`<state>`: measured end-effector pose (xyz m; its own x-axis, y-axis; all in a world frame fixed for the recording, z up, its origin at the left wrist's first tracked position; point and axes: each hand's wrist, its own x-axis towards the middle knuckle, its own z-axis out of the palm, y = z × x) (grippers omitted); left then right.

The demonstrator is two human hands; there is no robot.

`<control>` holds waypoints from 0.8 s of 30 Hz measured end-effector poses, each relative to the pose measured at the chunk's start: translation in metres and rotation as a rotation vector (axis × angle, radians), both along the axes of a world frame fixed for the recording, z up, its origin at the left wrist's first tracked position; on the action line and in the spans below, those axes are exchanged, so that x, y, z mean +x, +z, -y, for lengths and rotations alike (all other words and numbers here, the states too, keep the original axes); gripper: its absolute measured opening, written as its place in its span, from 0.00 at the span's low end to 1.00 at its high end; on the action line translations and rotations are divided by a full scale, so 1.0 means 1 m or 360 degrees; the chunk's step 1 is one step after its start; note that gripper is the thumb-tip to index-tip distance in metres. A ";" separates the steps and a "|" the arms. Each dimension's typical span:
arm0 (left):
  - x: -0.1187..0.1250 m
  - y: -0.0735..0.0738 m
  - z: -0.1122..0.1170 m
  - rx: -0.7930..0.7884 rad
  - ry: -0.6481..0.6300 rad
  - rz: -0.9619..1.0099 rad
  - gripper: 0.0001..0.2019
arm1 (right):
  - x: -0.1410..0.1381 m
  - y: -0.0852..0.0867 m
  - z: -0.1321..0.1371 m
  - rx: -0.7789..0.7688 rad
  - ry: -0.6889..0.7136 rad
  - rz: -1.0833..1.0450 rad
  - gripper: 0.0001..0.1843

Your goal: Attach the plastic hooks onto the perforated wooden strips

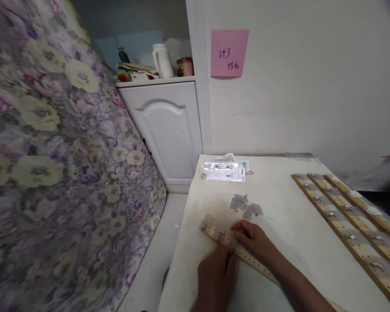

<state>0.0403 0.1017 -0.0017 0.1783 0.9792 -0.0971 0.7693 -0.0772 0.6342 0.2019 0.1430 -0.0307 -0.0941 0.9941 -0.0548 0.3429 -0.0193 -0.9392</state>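
Note:
A long perforated cardboard strip (214, 233) lies slanted on the white table (289, 225), near its front left. My left hand (216, 277) rests on the strip with its fingers curled down; what they pinch is hidden. My right hand (253, 238) presses on the strip just beyond, fingers bent over it. Two small clear packets (245, 206) with metal bits lie right behind my right hand.
Three more perforated strips (347, 221) carrying small packets lie side by side at the table's right. A clear blister pack (223, 170) sits at the back edge. A pink note (229, 53) is on the wall. A floral mattress (58, 164) leans at left beside a white cabinet (169, 130).

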 end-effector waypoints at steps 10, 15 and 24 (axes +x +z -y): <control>0.001 -0.001 0.000 0.0037 -0.0033 -0.0042 0.10 | 0.000 0.000 0.002 0.0008 -0.0019 -0.0029 0.07; -0.002 -0.005 -0.001 0.0030 -0.0079 -0.0046 0.10 | 0.000 0.002 0.002 0.0036 -0.0007 0.0039 0.07; -0.003 -0.008 -0.002 -0.0035 0.0024 0.0018 0.08 | 0.001 0.001 0.002 0.0038 0.0004 0.0059 0.07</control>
<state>0.0371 0.1035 -0.0098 0.1646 0.9794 -0.1169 0.7628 -0.0512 0.6446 0.2026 0.1411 -0.0294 -0.0947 0.9949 -0.0348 0.3773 0.0035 -0.9261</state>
